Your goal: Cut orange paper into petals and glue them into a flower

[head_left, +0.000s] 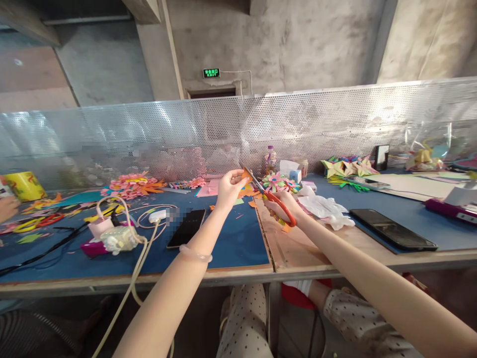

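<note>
My left hand [231, 188] pinches a small piece of orange paper [246, 174] above the table. My right hand [285, 203] is wrapped round a pair of scissors [289, 218] with orange and yellow handles. The metal blades point up and left and meet the paper; I cannot tell whether they are parted. Below and around my hands lie orange paper scraps [252, 204]. Just behind the scissors sits a pink and green paper flower [276, 182]. Crumpled white tissue [324, 205] lies to the right of my right hand.
Phones [391, 228] lie on both sides. A power strip [97, 246] with plugs and cables is at left, near another pair of scissors [48, 220]. A bottle [270, 159] stands by the perforated metal screen [186, 134]. Another person's hand [8, 208] shows at far left.
</note>
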Demonstrator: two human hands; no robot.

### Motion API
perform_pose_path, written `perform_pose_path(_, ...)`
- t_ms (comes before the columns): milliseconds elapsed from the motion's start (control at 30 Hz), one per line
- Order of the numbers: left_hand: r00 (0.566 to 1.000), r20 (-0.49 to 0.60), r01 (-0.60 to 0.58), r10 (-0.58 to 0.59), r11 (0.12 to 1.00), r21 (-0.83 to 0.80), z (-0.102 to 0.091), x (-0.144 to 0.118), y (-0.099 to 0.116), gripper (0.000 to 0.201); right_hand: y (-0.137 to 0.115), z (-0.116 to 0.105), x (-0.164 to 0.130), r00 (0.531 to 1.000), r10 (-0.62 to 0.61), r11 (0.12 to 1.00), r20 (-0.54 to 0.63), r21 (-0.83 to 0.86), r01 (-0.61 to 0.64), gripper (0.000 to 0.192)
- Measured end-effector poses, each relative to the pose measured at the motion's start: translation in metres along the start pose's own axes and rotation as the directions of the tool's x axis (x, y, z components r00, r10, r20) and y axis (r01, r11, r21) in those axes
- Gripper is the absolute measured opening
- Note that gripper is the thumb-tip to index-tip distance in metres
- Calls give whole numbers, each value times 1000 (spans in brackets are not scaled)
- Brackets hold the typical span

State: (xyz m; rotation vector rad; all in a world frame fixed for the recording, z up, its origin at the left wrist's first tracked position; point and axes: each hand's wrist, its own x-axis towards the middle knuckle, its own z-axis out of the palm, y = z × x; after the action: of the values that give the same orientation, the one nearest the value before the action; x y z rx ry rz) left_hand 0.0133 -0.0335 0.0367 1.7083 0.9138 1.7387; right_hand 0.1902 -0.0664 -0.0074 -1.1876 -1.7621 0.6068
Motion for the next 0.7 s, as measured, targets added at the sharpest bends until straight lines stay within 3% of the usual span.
perform_pose_path(333,1000,14,-9,9,1000,-16,0,0,-3,21,8,3,3,1000,-13,1000,1,4,13,25)
perform_pose_path(533,998,-62,-22,16,994,-105,-2,5,-10,21,21,6,12,987,-45,999,-157,-34,40,27)
perform_pose_path(633,991,-119,41,-63,984,-176,-4,10,-15,30,25,6,16,979,-3,1000,-205,11,5,35)
perform_pose_path(700,985,-98,115,-139,969,-220,-6,11,-18,30,24,6,17,977,42,999,-208,40,-35,41)
